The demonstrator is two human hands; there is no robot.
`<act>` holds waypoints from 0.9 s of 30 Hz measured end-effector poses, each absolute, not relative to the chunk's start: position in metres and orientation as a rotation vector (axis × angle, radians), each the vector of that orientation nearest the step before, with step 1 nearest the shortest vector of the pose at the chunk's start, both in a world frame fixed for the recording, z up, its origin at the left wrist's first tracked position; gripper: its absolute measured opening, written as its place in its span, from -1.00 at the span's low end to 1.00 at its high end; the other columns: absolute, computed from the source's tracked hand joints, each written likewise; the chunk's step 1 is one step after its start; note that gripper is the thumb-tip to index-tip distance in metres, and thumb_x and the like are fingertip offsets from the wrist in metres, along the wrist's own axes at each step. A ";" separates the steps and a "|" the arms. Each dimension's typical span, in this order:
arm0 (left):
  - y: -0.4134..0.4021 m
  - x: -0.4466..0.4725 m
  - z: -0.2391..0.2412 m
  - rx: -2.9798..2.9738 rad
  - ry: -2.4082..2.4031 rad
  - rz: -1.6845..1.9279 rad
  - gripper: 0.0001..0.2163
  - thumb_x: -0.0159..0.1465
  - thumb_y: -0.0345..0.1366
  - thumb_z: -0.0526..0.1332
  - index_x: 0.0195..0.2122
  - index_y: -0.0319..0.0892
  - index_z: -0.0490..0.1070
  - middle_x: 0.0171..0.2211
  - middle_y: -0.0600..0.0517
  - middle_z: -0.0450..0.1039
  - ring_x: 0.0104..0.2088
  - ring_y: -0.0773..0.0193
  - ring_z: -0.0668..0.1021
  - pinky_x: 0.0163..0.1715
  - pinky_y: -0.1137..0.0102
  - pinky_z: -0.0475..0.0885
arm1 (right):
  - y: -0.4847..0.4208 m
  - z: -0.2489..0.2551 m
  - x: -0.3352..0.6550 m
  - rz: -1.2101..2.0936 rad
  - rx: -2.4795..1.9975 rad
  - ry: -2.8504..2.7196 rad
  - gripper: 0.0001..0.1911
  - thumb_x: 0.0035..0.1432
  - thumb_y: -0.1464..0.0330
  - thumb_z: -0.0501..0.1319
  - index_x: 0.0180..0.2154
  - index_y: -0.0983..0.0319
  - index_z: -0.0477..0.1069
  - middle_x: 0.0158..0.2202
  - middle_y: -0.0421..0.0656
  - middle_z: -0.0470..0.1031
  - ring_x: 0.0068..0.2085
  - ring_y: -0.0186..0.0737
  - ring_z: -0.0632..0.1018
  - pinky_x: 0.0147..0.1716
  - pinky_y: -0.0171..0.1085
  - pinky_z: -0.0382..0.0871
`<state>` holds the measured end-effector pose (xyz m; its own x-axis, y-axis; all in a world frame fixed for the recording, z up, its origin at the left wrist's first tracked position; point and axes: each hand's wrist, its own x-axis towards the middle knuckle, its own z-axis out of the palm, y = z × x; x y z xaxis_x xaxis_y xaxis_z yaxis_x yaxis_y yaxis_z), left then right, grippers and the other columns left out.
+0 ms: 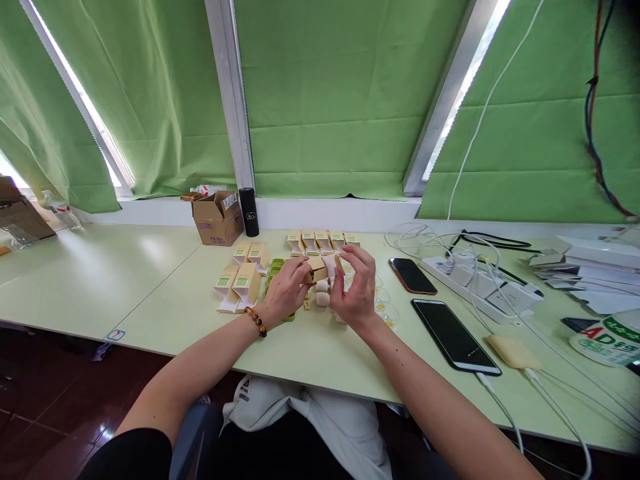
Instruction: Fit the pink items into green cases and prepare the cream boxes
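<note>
Both hands meet over the middle of the pale green table point(150, 267). My left hand point(287, 288), with a bead bracelet at the wrist, and my right hand point(356, 287) hold one small tan carton point(320, 265) with its white flap open. Below it lie small pale round pieces point(323, 299). Green trays point(276, 267) sit just behind my left hand. To the left stand several open tan cartons with green labels point(240, 283). A row of closed ones point(320, 240) lines the far side.
A cardboard box point(219, 217) and a black bottle point(249, 211) stand at the window sill. Two phones point(413, 275) point(454, 335) lie to the right, beside a white power strip point(485, 283) with cables. Clear plastic cups point(386, 308) sit by my right hand. Papers point(595, 263) pile at far right.
</note>
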<state>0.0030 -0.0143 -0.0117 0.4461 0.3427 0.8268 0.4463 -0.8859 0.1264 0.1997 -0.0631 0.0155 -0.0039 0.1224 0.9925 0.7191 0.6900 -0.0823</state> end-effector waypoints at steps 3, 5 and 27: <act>-0.015 0.004 -0.011 -2.580 -0.687 -1.447 -0.52 0.43 -0.45 0.23 0.35 -0.09 0.29 0.24 -0.24 0.48 0.30 -0.05 0.53 0.22 -0.04 0.57 | -0.059 0.015 0.209 -0.578 -0.687 -1.557 -0.47 0.42 0.52 0.08 0.32 0.03 0.30 0.17 0.05 0.55 0.24 0.13 0.58 0.19 0.28 0.56; -0.015 0.005 -0.011 -2.574 -0.669 -1.475 -0.42 0.42 -0.47 0.22 0.45 -0.09 0.20 0.19 -0.22 0.52 0.29 -0.04 0.54 0.24 -0.03 0.55 | -0.053 0.012 0.215 -0.566 -0.701 -1.577 -0.46 0.41 0.53 0.02 0.31 0.04 0.35 0.15 0.02 0.61 0.20 0.10 0.62 0.16 0.24 0.57; -0.012 0.001 -0.011 -2.369 -0.724 -1.540 -0.38 0.43 -0.48 0.21 0.50 -0.13 0.16 0.22 -0.23 0.51 0.26 -0.01 0.57 0.26 0.03 0.58 | -0.055 0.005 0.204 -0.498 -0.902 -1.663 -0.86 0.42 0.40 0.26 -0.15 0.14 0.61 -0.34 -0.17 0.72 -0.23 -0.09 0.65 -0.02 -0.03 0.35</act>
<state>0.0013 -0.0118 -0.0106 0.3279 0.2806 0.9021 0.5158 -0.8532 0.0778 0.2042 -0.0546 0.0048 -0.0837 0.3036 0.9491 0.7752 0.6183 -0.1294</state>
